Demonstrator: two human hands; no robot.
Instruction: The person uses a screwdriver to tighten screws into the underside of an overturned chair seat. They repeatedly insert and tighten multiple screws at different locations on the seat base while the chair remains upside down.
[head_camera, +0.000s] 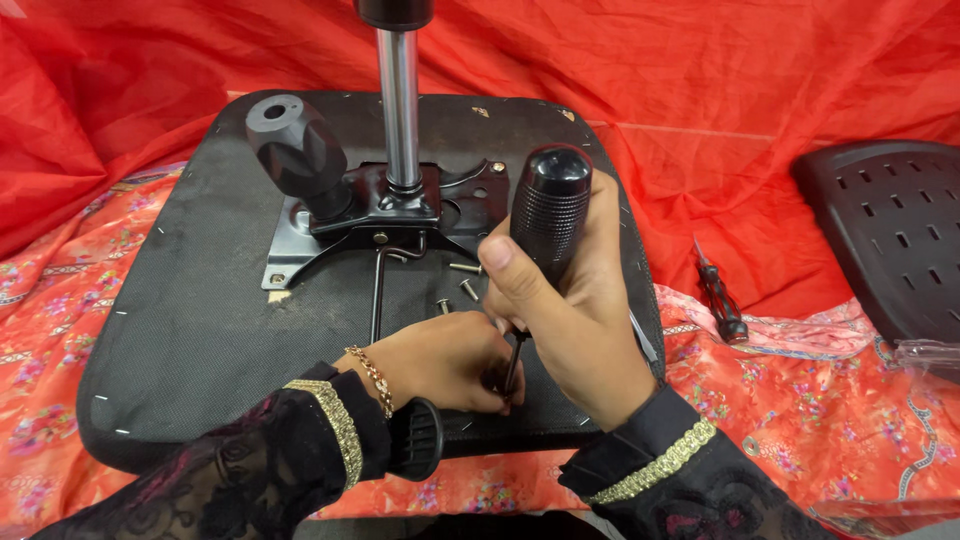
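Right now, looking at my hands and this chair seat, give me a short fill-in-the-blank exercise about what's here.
1. The right hand grips the black ribbed handle of a ____.
2. The left hand rests on the upturned seat base, steadying the tool's tip, with a gold ____ at its wrist.
3. Loose screws lie on the seat beside the metal ____ that holds the gas cylinder.
4. A second tool lies on the ____ cloth to the right.

Missing words: screwdriver; bracelet; plate; red

The right hand (570, 300) is held at centre frame, fingers wrapped tight, thumb raised along the front. The left hand (445, 362) is kept low beside it, curled palm-down, fingertips pinched. Both wrists are covered by dark lace sleeves.
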